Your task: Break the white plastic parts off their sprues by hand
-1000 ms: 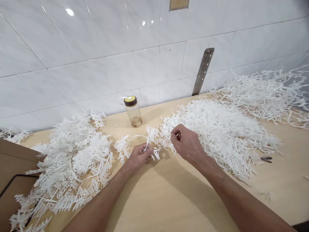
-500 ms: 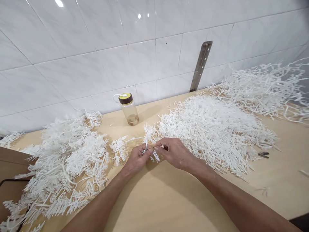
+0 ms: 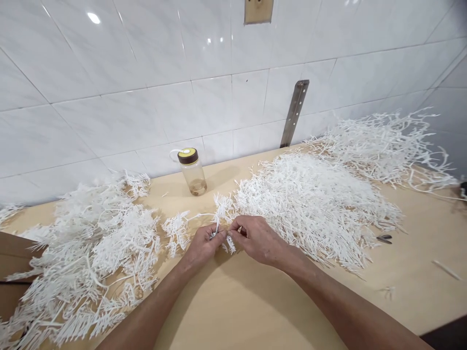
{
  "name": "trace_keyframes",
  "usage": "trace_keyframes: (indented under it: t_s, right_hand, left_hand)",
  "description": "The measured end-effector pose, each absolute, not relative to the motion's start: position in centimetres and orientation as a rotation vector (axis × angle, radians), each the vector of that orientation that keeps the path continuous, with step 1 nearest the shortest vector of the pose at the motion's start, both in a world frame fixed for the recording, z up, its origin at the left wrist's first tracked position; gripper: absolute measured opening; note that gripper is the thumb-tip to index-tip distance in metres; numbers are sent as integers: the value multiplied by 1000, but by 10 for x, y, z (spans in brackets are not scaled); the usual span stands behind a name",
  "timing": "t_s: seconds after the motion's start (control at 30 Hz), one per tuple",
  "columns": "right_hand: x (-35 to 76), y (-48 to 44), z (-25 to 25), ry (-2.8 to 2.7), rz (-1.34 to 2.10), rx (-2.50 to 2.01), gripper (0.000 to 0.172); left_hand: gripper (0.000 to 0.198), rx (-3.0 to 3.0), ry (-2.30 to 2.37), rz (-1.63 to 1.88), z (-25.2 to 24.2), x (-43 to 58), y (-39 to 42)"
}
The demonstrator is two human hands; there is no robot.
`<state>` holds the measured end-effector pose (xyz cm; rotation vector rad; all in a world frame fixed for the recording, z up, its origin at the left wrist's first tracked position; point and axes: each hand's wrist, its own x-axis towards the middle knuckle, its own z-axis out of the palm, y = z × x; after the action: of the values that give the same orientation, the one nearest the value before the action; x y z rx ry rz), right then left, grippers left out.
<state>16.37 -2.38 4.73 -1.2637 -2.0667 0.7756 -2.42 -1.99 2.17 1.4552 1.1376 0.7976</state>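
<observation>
Near the middle of the table, my left hand (image 3: 205,244) pinches a white plastic branch (image 3: 223,208) with feathery sprigs. The branch's thin stem runs left to another sprig cluster (image 3: 175,231) lying on the wood. My right hand (image 3: 252,238) is close beside it, thumb and forefinger pinched together at the same branch. What sits between those right fingertips is too small to make out. Just behind my right hand spreads a large heap of loose white sprigs (image 3: 314,204).
A pile of white branches (image 3: 91,243) covers the left side, by a brown box (image 3: 14,262). A clear bottle (image 3: 193,177) stands at the back. A metal bracket (image 3: 295,114) leans at the tiled wall. Bare stems (image 3: 383,146) lie back right; small dark snips (image 3: 384,238) lie nearer.
The view has tilted up and shifted slightly, bringing a wall socket into sight. Both hands stay at the branch, and a small gap now shows between their fingertips.
</observation>
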Motion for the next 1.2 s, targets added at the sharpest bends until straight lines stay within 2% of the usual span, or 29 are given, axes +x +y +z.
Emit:
trace_keyframes:
  t_s: [0.13, 0.4, 0.57, 0.8, 0.87, 1.0, 1.2]
  right_hand:
    - [163, -25, 43, -2065, 817, -1271, 14]
    - [145, -29, 33, -2204, 435, -1354, 12]
    - [159, -15, 31, -2007, 425, -1560, 13]
    - [196, 1, 45, -1820, 165, -1598, 12]
    - [194, -2, 47, -1871, 217, -1452, 12]
    - [178, -12, 45, -2000, 563, -1107, 15]
    - [166, -21, 42, -2040, 811, -1241, 18]
  left_hand:
    - [48, 1328, 1091, 763, 20, -26, -19]
    - [51, 1260, 1074, 773, 31, -24, -19]
    - [47, 1398, 1025, 754, 32, -24, -24]
    - [46, 1384, 1044, 883, 24, -20, -26]
    - [45, 1422, 1060, 912, 21, -20, -25]
    - [45, 1446, 1082, 900, 20, -21, -25]
    - [43, 1411, 1104, 884, 19, -21, -24]
